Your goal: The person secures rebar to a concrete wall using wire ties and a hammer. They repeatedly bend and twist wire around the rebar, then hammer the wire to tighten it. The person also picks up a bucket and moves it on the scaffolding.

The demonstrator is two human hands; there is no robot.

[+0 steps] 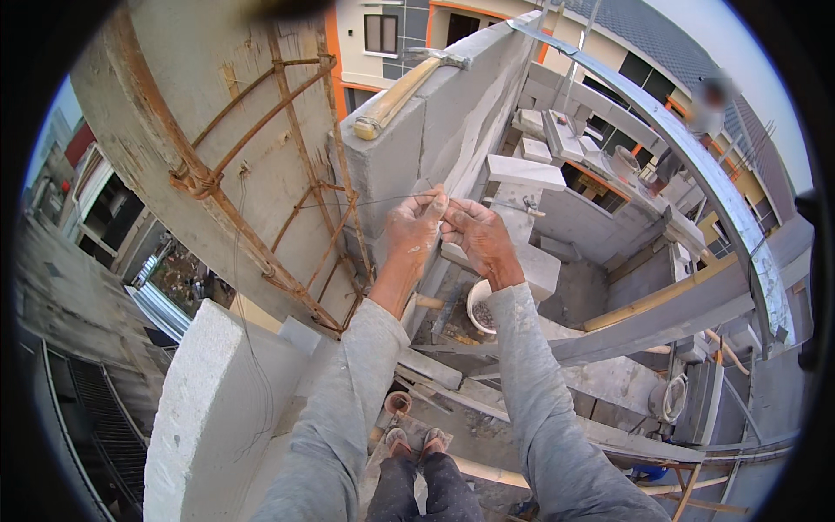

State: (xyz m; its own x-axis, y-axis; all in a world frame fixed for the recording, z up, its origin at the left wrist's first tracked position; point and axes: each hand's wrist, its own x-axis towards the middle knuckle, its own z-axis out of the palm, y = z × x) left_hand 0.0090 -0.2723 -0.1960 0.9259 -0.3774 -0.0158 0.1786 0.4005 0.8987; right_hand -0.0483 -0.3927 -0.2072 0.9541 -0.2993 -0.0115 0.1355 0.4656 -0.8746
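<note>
One thin line (370, 203), pinched at the fingertips of both hands just beside the near end of the wall (426, 130).
The left hand (413, 228) and right hand (478, 233) meet, thumbs and forefingers pressed together on the line, which runs leftward past the wall's end toward the rod frame (198, 181); the close double pinch presumably gives fine control of something so slender. Atop the wall, the hammer (396, 97) lies lengthwise, probably to rest steady on the narrow ledge within reach. Below and right of the wall, a white bucket (471, 306) holds grey, gritty-looking stuff; lower, beneath the wall's near end, stands a brown pot (397, 403), its contents too small to tell.
</note>
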